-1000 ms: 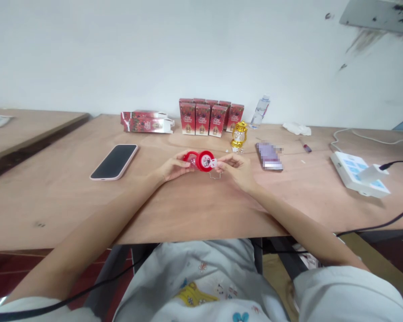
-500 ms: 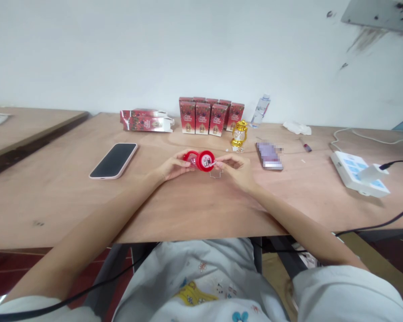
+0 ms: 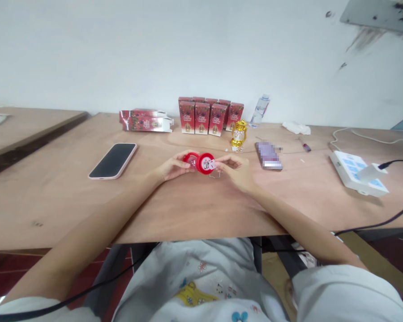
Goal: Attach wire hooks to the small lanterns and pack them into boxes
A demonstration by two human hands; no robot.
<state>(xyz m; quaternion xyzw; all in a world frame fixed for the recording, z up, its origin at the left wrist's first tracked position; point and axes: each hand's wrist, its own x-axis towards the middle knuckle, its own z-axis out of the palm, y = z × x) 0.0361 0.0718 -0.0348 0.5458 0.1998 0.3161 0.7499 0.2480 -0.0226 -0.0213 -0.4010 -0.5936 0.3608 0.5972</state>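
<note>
My left hand (image 3: 175,167) is closed around a small red lantern (image 3: 200,170), tipped on its side with its round base toward me. In that base an open recess with metal parts shows. My right hand (image 3: 237,171) pinches a small white plastic cover (image 3: 212,165) at the base's right edge, partly over the recess. Whether the cover is seated or only touching cannot be made out. Beyond my right hand a gold lantern (image 3: 238,135) stands upright, with small white bits around its foot.
Several red printed boxes (image 3: 201,118) stand by the wall, and opened boxes (image 3: 146,121) lie left of them. A phone (image 3: 113,161) lies at left, another phone (image 3: 269,155) at right. Farther right are a screwdriver (image 3: 306,146), a tissue (image 3: 296,128) and a white power strip (image 3: 357,172). A bottle (image 3: 259,110) leans behind.
The white cover has turned in my right fingers and now shows its broad face at the lantern's base. Both hands stay almost in place.
</note>
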